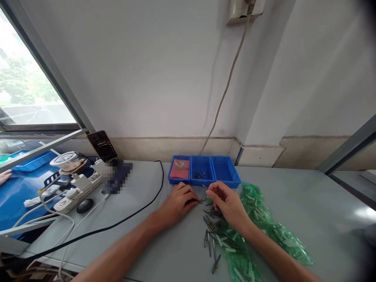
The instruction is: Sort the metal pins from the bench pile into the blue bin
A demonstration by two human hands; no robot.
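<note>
My right hand (228, 203) is closed in a pinch on a small metal pin (205, 187) with a brass-coloured end, just in front of the blue three-part tray (200, 181). To its left, my left hand (178, 201) rests low over the table, fingers curled together around another slim metal pin (201, 201) that sticks out to the right. Several loose metal pins (209, 223) lie below and between the hands. The tray's middle compartment holds several small dark pins (202, 174); a pink card with a small clear bag (179, 168) lies in the left one.
Green plastic bags (258, 213) with pale and metal pieces lie to the right, partly under my right forearm. A black cable (132, 214) crosses the table on the left. Beyond it are a mouse (85, 205), a power strip (78, 192) and a propped phone (102, 146).
</note>
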